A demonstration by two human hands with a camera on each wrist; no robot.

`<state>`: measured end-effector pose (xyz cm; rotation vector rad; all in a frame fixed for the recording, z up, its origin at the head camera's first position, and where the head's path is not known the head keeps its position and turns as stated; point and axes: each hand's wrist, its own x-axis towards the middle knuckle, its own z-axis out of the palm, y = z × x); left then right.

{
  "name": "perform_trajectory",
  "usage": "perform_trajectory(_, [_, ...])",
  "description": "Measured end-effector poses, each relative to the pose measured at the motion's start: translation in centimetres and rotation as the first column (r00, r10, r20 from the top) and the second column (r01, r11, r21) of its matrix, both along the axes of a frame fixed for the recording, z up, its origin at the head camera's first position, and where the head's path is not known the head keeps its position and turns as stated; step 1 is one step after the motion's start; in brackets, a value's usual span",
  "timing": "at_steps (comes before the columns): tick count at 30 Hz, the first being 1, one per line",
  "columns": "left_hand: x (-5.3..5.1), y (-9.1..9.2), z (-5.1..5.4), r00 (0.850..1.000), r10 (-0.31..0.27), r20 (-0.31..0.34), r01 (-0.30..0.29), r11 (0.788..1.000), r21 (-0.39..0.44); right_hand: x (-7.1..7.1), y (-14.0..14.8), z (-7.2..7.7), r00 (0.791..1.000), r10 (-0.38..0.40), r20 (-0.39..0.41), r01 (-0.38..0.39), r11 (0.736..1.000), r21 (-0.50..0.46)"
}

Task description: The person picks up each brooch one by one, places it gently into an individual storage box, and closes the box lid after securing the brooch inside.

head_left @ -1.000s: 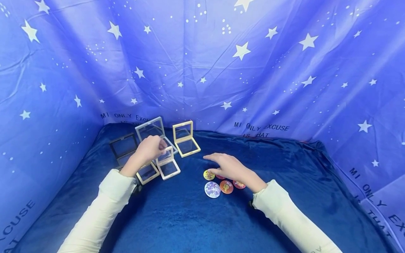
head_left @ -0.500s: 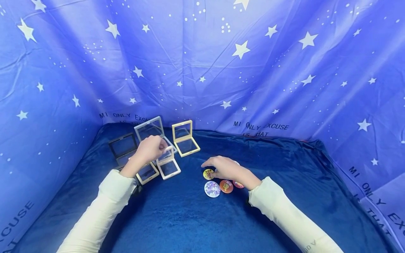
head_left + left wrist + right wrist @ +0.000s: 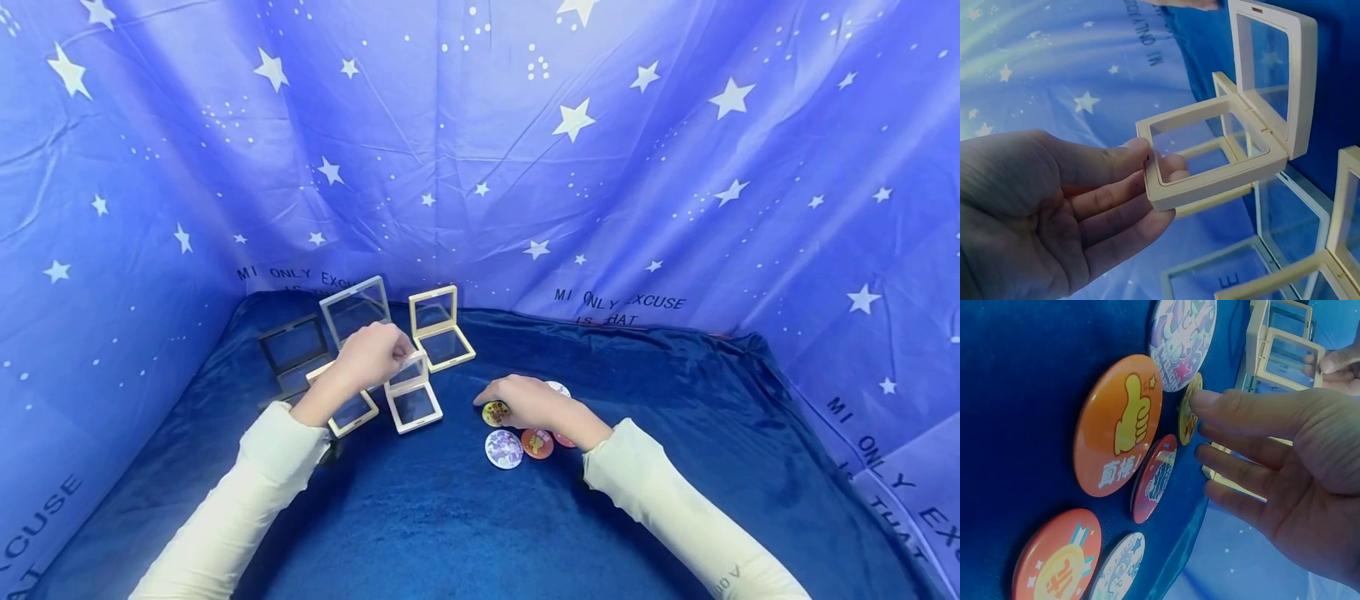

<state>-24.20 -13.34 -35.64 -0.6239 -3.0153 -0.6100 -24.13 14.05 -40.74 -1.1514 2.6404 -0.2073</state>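
Note:
In the head view my left hand point(image 3: 372, 354) pinches the raised panel of a small white hinged display frame point(image 3: 420, 426). The left wrist view shows thumb and fingers on one edge of this unfolded frame point(image 3: 1222, 178), which has clear film windows. My right hand point(image 3: 534, 402) is over a group of round pin badges, fingers extended around the yellow badge point(image 3: 495, 414). In the right wrist view the thumb tip overlaps the yellow badge point(image 3: 1185, 428); whether it touches cannot be told. Nearby lie an orange thumbs-up badge point(image 3: 1107, 425) and a purple-white badge point(image 3: 503, 450).
More unfolded display frames stand around my left hand: a yellow one point(image 3: 452, 362), a large grey one point(image 3: 352, 288), a black one point(image 3: 262, 354) and a cream one point(image 3: 356, 428). Red badges point(image 3: 1155, 478) and a white badge point(image 3: 1117, 570) lie under my right hand. Dark blue cloth point(image 3: 420, 517) covers the table.
My left hand has moved slightly right, with the white display frame shifting right and toward me. My right hand has lowered and moved left, closer around the yellow badge.

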Motion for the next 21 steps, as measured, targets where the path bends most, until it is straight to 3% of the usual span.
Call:
perform_trajectory(10, [1.3, 1.8, 0.6, 0.995, -0.077, 0.056, 0.077, 0.997, -0.001, 0.1, -0.2, 0.0, 1.0, -0.026, 0.006, 0.026, 0.999, 0.022])
perform_trajectory(21, [2.0, 3.2, -0.2, 0.987, -0.146, 0.07, 0.145, 0.989, 0.024, 0.1, -0.5, -0.7, 0.999, -0.013, -0.039, 0.014, 0.999, 0.046])
